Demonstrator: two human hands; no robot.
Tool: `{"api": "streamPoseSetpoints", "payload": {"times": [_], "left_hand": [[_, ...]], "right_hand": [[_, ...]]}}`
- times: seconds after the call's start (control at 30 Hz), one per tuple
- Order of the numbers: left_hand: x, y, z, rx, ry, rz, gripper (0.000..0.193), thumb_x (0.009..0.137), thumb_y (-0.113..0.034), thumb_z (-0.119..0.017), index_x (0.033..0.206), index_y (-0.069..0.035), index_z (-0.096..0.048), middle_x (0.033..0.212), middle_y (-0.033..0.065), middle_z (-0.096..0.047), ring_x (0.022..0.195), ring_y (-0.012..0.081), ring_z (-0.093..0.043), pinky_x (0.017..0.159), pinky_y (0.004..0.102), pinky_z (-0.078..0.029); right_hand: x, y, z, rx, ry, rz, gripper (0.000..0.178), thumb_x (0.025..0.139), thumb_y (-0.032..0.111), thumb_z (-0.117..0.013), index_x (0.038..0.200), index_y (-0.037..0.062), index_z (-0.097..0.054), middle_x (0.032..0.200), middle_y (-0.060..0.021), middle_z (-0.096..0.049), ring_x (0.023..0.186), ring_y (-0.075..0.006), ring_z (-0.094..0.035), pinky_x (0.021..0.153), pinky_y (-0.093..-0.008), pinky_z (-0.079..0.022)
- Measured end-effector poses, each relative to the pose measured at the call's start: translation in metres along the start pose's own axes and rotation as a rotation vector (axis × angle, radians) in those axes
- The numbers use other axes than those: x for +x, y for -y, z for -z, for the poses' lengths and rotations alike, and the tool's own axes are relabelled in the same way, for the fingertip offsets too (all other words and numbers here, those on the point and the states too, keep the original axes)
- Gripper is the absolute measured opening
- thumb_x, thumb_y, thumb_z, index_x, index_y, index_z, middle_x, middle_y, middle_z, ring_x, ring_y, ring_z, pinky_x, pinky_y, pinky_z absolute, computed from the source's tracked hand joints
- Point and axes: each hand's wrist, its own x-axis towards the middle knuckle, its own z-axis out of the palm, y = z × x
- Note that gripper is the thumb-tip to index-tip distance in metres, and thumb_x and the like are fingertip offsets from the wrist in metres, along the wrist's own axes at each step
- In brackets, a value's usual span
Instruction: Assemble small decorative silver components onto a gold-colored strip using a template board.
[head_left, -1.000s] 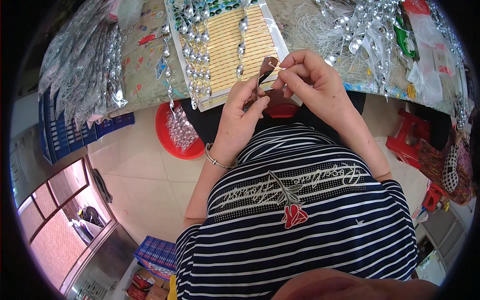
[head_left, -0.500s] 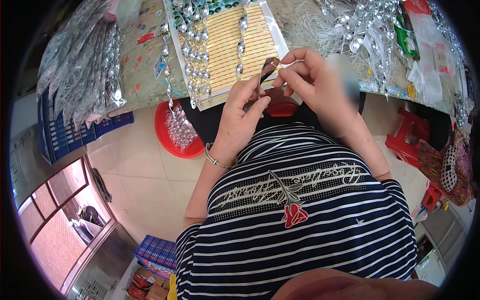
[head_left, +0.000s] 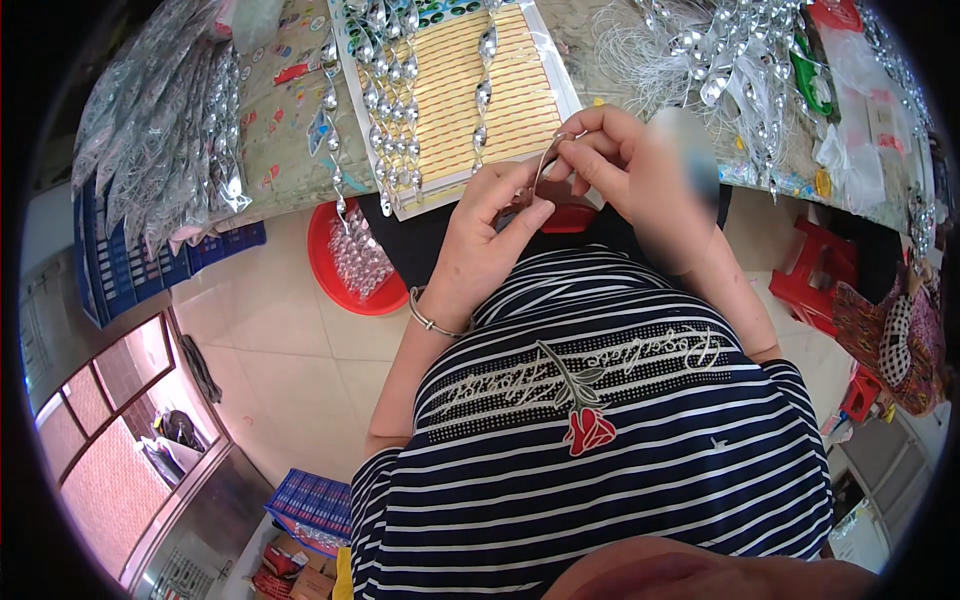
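Observation:
Before my body, above my lap and close to the table edge, both hands hold a thin, shiny silvery strip [head_left: 543,168], seen almost edge-on and slightly curved. My left hand [head_left: 482,220] is closed on its lower end, thumb against fingers. At its upper end, my right hand [head_left: 612,165] pinches it between thumb and forefinger. The right wrist area is blurred. Just beyond my hands lies a yellow sheet with red lines [head_left: 440,120] on a white board. A strand of twisted silver ornaments [head_left: 484,95] lies across it, with several more strands [head_left: 393,120] on its left side.
Silvery packaged strands [head_left: 165,150] are heaped at the table's left. More silver strands with loose clear threads [head_left: 715,60] lie at the right. A red basin [head_left: 325,270] holding silvery pieces stands on the floor, and a red stool [head_left: 808,275] stands at right.
The strip has turned from showing a broad, dark reflective face to nearly edge-on. My left hand has shifted slightly right and tilted, while my right hand's fingertips have moved slightly down.

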Motion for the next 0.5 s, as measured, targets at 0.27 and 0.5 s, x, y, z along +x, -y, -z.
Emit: {"api": "streamPoseSetpoints", "payload": {"times": [0.27, 0.5], "left_hand": [[0.0031, -0.007, -0.0013, -0.183, -0.013, 0.096, 0.04, 0.09, -0.005, -0.055, 0.13, -0.002, -0.048, 0.113, 0.0062, -0.054, 0.085, 0.01, -0.056, 0.065, 0.0209, -0.048], [0.0002, -0.0083, -0.0034, -0.204, -0.019, 0.128, 0.043, 0.09, -0.005, -0.056, 0.132, -0.003, -0.046, 0.109, 0.0048, -0.054, 0.081, 0.0087, -0.054, 0.063, 0.0199, -0.046]], "right_hand": [[-0.0047, -0.0001, -0.0024, 0.046, 0.053, -0.005, 0.015, 0.091, 0.01, -0.053, 0.1, -0.0025, -0.055, 0.079, -0.0071, -0.066, 0.07, -0.0099, -0.062, 0.064, -0.0223, -0.051], [-0.0075, -0.0068, -0.0026, 0.106, 0.096, -0.02, 0.017, 0.093, 0.008, -0.052, 0.107, -0.0007, -0.051, 0.084, -0.0041, -0.065, 0.077, -0.0051, -0.058, 0.069, -0.0189, -0.048]]}}
